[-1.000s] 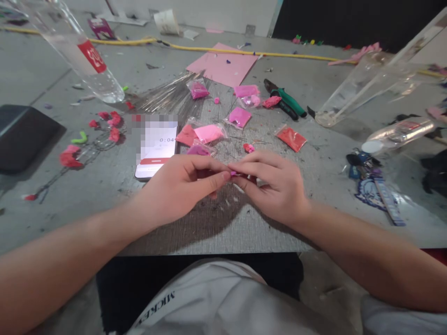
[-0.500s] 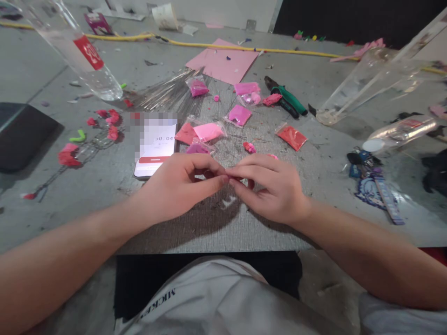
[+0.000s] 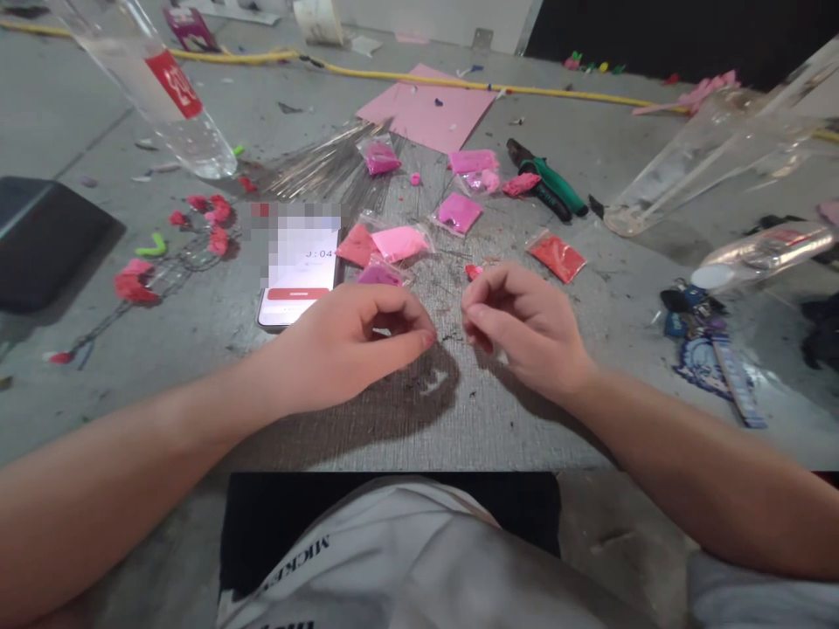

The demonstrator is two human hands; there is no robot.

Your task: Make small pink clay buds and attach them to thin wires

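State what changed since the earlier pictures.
The right hand has drawn away rightward from the left hand. The pink bit seen between them no longer shows; whether either holds it is unclear. The phone and pliers stayed put.

Over on the left, a clear plastic bottle with a red label (image 3: pixel 161 96) stands near a dark, wedge-shaped block (image 3: pixel 52 240); a long yellow cable (image 3: pixel 406 80) runs behind both, a purple box (image 3: pixel 188 29) just beyond.

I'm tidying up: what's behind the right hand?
A small reddish piece pokes out past the right hand; the rest, and anything else the hand covers, cannot be seen.
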